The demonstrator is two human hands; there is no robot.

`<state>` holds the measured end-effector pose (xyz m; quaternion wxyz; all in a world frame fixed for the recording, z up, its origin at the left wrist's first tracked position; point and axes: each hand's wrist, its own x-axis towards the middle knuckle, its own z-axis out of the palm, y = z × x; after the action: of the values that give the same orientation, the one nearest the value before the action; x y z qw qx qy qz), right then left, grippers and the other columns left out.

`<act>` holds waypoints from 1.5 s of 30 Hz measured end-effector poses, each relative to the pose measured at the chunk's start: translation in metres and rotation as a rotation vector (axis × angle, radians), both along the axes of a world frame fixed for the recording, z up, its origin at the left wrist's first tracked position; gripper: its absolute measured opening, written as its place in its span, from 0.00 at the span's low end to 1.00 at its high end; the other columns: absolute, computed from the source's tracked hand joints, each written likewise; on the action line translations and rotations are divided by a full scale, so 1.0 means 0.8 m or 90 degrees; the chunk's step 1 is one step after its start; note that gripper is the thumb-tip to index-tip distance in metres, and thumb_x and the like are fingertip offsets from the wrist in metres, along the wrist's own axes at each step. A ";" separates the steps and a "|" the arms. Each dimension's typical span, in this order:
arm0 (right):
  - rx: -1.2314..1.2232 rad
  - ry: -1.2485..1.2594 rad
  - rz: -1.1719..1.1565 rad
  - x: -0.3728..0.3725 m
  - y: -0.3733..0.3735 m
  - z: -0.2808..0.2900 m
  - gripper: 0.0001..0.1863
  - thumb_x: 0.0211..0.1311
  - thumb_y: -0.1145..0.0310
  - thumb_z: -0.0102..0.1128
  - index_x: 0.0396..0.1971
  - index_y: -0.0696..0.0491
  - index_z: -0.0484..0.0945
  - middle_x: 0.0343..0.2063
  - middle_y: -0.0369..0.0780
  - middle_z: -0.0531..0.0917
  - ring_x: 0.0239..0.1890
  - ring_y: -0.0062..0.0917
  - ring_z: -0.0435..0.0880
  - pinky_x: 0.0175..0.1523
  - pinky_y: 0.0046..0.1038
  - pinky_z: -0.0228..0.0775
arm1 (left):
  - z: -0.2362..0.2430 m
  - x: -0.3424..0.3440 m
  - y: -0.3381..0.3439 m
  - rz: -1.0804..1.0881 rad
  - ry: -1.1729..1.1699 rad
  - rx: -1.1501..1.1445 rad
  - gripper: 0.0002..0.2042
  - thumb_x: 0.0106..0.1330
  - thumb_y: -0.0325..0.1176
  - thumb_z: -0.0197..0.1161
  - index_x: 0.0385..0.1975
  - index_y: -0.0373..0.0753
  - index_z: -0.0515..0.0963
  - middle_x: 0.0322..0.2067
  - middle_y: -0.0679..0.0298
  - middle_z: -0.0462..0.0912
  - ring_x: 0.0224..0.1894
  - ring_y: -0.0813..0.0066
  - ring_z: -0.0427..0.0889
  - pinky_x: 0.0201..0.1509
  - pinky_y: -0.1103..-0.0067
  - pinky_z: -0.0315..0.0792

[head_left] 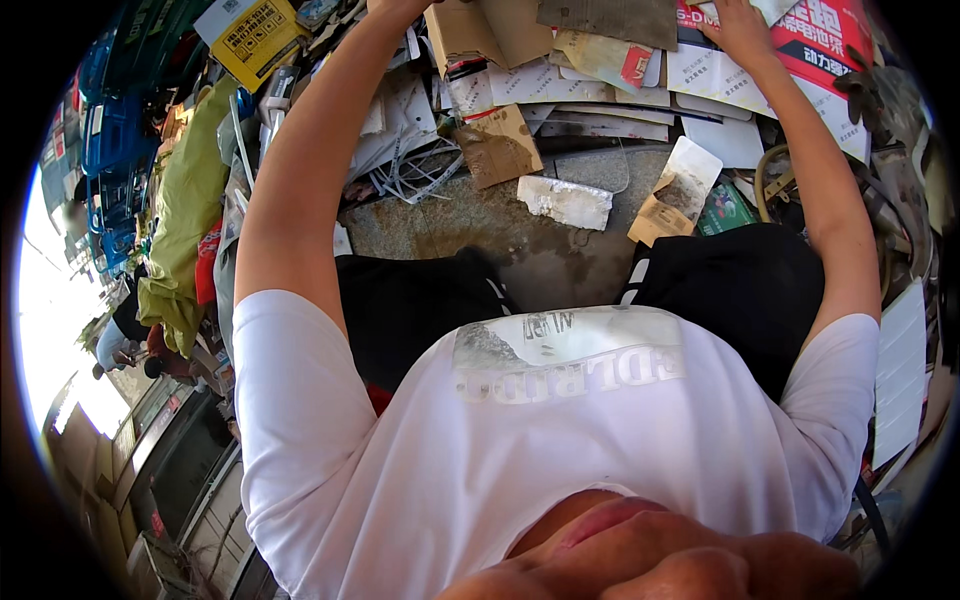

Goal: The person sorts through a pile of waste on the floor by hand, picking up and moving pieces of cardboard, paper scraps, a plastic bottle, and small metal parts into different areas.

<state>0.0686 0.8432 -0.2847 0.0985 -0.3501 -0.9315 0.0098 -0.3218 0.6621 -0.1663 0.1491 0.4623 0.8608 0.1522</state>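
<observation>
My left hand (402,6) reaches the top edge of the head view, just left of an open brown cardboard box (492,32). Its fingers are cut off by the edge. My right hand (742,36) lies over flattened cardboard, between a grey-brown cardboard sheet (610,20) and a red printed carton (825,40). One digit of it points left; the other fingertips fall outside the picture, so any grip is hidden. Below the hands lie layered white printed cardboard sheets (715,75) and a torn brown cardboard piece (498,148).
On the stone floor (560,260) between my knees lie a white foam chunk (565,202) and a stained card box (678,190). Tangled white strips (420,165) sit left of them. Blue crates (112,140), a yellow box (250,40) and olive cloth (190,200) pile up at left.
</observation>
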 end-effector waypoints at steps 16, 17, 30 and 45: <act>0.066 -0.128 0.027 0.013 0.017 -0.026 0.43 0.55 0.54 0.64 0.69 0.45 0.53 0.68 0.43 0.58 0.68 0.37 0.61 0.60 0.40 0.68 | -0.040 -0.075 -0.167 0.234 -0.466 -0.136 0.11 0.60 0.37 0.60 0.34 0.34 0.80 0.27 0.57 0.84 0.26 0.72 0.84 0.22 0.80 0.75; 0.069 -0.135 0.028 0.015 0.015 -0.028 0.43 0.55 0.54 0.65 0.69 0.45 0.53 0.68 0.43 0.58 0.67 0.37 0.62 0.60 0.40 0.69 | -0.051 -0.095 -0.176 0.218 -0.455 -0.135 0.12 0.61 0.38 0.60 0.35 0.35 0.79 0.27 0.59 0.83 0.26 0.72 0.84 0.22 0.80 0.75; 0.070 -0.158 0.019 0.033 -0.027 -0.012 0.43 0.54 0.55 0.66 0.68 0.46 0.55 0.67 0.44 0.60 0.65 0.39 0.65 0.61 0.44 0.65 | -0.113 -0.111 -0.241 0.394 -0.569 -0.170 0.14 0.68 0.43 0.51 0.43 0.44 0.78 0.35 0.63 0.86 0.27 0.77 0.83 0.28 0.80 0.73; 0.029 -0.090 -0.044 -0.007 -0.047 0.004 0.35 0.54 0.57 0.65 0.63 0.45 0.64 0.64 0.44 0.65 0.63 0.38 0.68 0.64 0.42 0.60 | -0.080 -0.080 -0.238 0.146 -0.283 -0.115 0.16 0.61 0.45 0.57 0.26 0.36 0.81 0.17 0.58 0.83 0.18 0.71 0.83 0.28 0.73 0.75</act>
<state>0.0628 0.8055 -0.2812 0.0407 -0.3799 -0.9233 -0.0394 -0.3857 0.4715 -0.2301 0.3571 0.3017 0.8636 0.1886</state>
